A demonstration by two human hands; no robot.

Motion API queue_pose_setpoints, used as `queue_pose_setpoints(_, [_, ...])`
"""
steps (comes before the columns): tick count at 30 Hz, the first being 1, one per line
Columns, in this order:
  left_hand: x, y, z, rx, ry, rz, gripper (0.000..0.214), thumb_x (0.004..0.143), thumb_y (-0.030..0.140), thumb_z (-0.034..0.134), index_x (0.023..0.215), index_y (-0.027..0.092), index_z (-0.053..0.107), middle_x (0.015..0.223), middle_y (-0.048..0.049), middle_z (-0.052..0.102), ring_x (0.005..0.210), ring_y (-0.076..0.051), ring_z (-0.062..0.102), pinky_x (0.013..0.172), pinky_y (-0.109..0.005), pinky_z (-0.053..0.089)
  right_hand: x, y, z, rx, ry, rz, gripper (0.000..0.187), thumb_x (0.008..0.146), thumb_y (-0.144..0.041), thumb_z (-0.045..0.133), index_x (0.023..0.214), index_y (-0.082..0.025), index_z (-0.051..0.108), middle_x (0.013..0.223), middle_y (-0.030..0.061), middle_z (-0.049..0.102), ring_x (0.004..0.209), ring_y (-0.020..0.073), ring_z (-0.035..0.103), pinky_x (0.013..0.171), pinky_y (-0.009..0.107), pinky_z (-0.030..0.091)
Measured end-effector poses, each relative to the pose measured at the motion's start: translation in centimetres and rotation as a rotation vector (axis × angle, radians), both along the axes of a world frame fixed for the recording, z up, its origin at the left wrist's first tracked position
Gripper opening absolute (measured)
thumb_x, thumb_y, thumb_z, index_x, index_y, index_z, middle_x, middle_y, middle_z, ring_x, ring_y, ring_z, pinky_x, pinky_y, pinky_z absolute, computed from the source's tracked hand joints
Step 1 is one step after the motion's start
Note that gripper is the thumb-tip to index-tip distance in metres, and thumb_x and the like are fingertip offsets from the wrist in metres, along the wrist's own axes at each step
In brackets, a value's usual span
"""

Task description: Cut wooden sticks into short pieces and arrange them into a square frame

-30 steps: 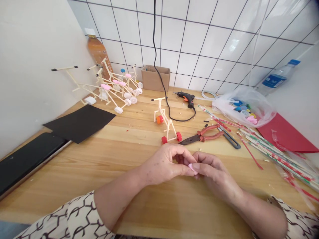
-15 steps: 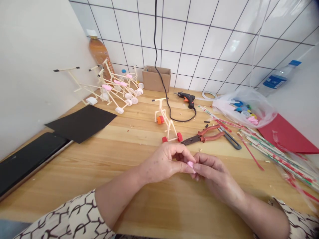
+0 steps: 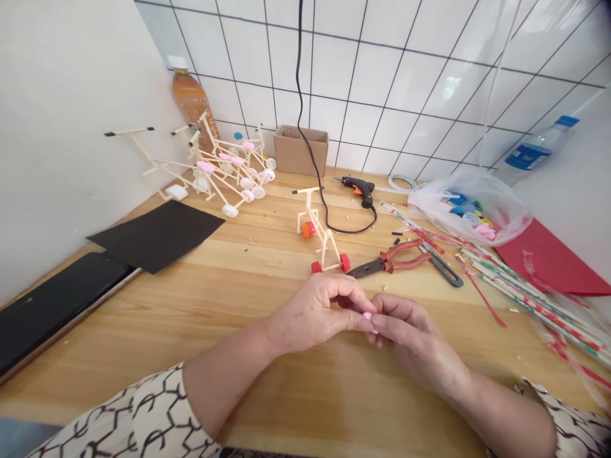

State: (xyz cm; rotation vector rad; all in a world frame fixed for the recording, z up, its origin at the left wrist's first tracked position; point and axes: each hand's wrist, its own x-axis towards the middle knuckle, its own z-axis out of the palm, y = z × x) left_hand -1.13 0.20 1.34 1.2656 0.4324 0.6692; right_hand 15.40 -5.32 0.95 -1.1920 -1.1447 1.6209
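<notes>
A small pink piece [image 3: 367,316], soft-looking and mostly hidden by fingertips, is pinched between my two hands above the front of the table. My left hand [image 3: 324,312] grips it with thumb and index finger from the left. From the right, my right hand [image 3: 413,331] presses thumb and fingers on the same piece. Just beyond my left hand stands a small tricycle model [image 3: 322,235] made of pale sticks, with red and orange wheels. Pliers [image 3: 394,257] with reddish handles lie behind my right hand, beside a grey utility knife [image 3: 443,264].
Several stick tricycles [image 3: 224,165] with pink seats stand at the back left, near a drink bottle [image 3: 191,95]. A glue gun [image 3: 358,189] lies by a cardboard box [image 3: 300,151]. Right: a bag of bottle caps [image 3: 470,207] and wrapped sticks [image 3: 534,286]. Black paper [image 3: 157,235] lies left.
Less of the pink piece shows between my fingertips now. Both hands stay in almost the same place.
</notes>
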Motion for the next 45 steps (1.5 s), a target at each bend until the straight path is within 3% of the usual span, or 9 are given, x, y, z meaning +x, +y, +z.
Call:
queue_pose_setpoints(4, [0.1,-0.1,0.3,0.039,0.02,0.029,0.005,0.072,0.011,0.066,0.07,0.011,0.062,0.067,-0.0014,0.065,0.066,-0.012,0.065,0.068,-0.025,0.053,0.1,0.0,0.0,0.023,-0.03,-0.002,0.019,0.079,-0.031,0.062,0.068,-0.016,0.059,0.058,-0.0024,0.053,0.054,0.0087,0.041,0.053,0.022,0.032])
queue_pose_setpoints(8, [0.1,-0.1,0.6,-0.039,0.074,0.015,0.013,0.069,0.008,0.067,0.08,0.012,0.063,0.071,-0.0014,0.066,0.069,-0.013,0.065,0.068,-0.026,0.053,0.0,0.2,0.2,-0.005,0.002,-0.022,0.019,0.077,-0.031,0.064,0.066,-0.016,0.059,0.057,-0.0025,0.053,0.053,0.0088,0.042,0.053,0.023,0.032])
queue_pose_setpoints(15, [-0.1,0.1,0.3,-0.102,-0.037,-0.062,0.006,0.072,0.009,0.065,0.077,0.011,0.063,0.075,-0.0038,0.066,0.076,-0.018,0.067,0.077,-0.034,0.053,-0.1,0.4,0.4,-0.024,0.077,-0.083,0.03,0.076,-0.041,0.061,0.061,-0.015,0.062,0.054,0.0008,0.054,0.052,0.0113,0.045,0.05,0.025,0.032])
queue_pose_setpoints(25, [0.0,0.0,0.1,-0.049,0.047,-0.007,0.009,0.067,0.009,0.069,0.072,0.012,0.062,0.07,-0.0008,0.064,0.07,-0.014,0.065,0.07,-0.029,0.053,-0.2,0.1,0.5,-0.006,-0.021,-0.054,0.024,0.073,-0.033,0.069,0.062,-0.016,0.057,0.055,-0.0031,0.051,0.053,0.0082,0.04,0.052,0.023,0.03])
queue_pose_setpoints(29, [0.0,0.1,0.3,-0.085,0.096,-0.019,0.016,0.066,0.007,0.069,0.081,0.012,0.063,0.075,-0.0031,0.067,0.074,-0.014,0.065,0.071,-0.027,0.051,-0.2,0.2,0.4,-0.006,0.001,-0.109,0.023,0.072,-0.032,0.07,0.062,-0.016,0.058,0.054,-0.0035,0.051,0.051,0.0076,0.04,0.052,0.023,0.03])
queue_pose_setpoints(36, [-0.2,0.7,-0.1,-0.113,-0.05,-0.076,0.009,0.076,0.013,0.061,0.084,0.011,0.064,0.073,-0.0055,0.067,0.075,-0.017,0.065,0.077,-0.035,0.049,-0.3,0.5,0.5,-0.024,0.159,-0.137,0.031,0.075,-0.043,0.062,0.064,-0.014,0.065,0.057,0.0032,0.062,0.049,0.0101,0.048,0.048,0.023,0.034])
queue_pose_setpoints(45, [-0.1,0.8,-0.7,-0.156,-0.082,-0.076,0.01,0.076,0.01,0.062,0.085,0.012,0.062,0.073,-0.006,0.068,0.071,-0.018,0.065,0.076,-0.038,0.048,-0.2,0.5,0.2,-0.085,0.184,-0.112,0.026,0.076,-0.036,0.064,0.065,-0.013,0.065,0.055,0.0018,0.06,0.049,0.0077,0.048,0.048,0.019,0.035])
